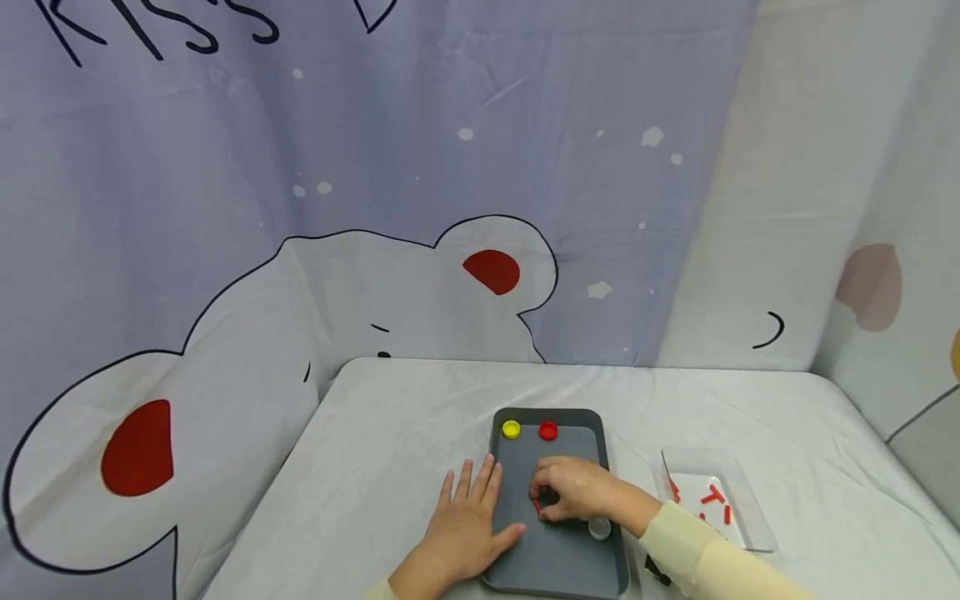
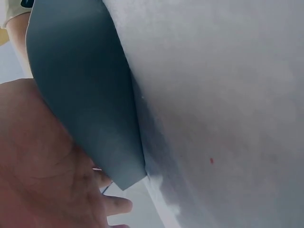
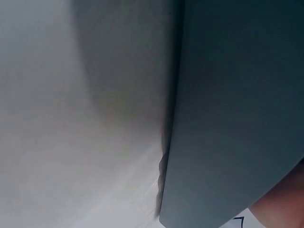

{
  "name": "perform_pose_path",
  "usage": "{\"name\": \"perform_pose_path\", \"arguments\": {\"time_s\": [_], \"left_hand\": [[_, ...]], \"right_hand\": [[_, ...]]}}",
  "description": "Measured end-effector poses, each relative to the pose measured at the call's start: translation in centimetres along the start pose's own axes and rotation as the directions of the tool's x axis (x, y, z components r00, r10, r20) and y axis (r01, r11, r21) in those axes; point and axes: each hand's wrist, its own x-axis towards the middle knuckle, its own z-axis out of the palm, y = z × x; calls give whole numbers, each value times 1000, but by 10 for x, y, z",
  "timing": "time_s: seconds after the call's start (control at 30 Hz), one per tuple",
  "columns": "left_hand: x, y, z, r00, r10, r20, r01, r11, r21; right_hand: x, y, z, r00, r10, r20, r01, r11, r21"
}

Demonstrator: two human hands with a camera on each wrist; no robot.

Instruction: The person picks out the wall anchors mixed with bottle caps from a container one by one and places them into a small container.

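Observation:
My left hand (image 1: 465, 533) lies with its fingers spread at the left edge of a grey tray (image 1: 525, 562), its thumb reaching over the rim. Over the middle of that tray, my right hand (image 1: 573, 490) has its thumb and fingers curled together, pinching a small red stick (image 1: 536, 506). A yellow bottle cap (image 1: 511, 429) and a red bottle cap (image 1: 548, 430) sit along the tray's far end. Beside the right wrist is a whitish cap (image 1: 599, 528). In both wrist views the tray's outer wall (image 2: 90, 85) hides most of the fingers.
To the right of the tray stands a clear plastic box (image 1: 753, 508) holding several red sticks (image 1: 716, 493). White cloth (image 1: 390, 467) covers the table, and a printed curtain (image 1: 420, 167) hangs behind it. The right forearm crosses between tray and box.

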Motion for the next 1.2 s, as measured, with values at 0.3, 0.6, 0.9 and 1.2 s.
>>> {"name": "perform_pose_path", "arguments": {"time_s": [0.3,0.6,0.9,1.2], "left_hand": [[-1,1,1,999,-40,-7,40,999,11],[-3,3,2,997,-55,-49,56,998,12],[-4,3,4,996,-69,-47,70,997,16],[-4,4,1,996,-77,-44,78,997,17]], "right_hand": [[-3,-3,-1,1000,28,-10,-29,999,-46],[-18,-2,-14,996,38,-81,-33,997,63],[-47,4,-25,966,40,-255,18,975,220],[-92,17,-37,885,81,-459,56,959,278]]}}
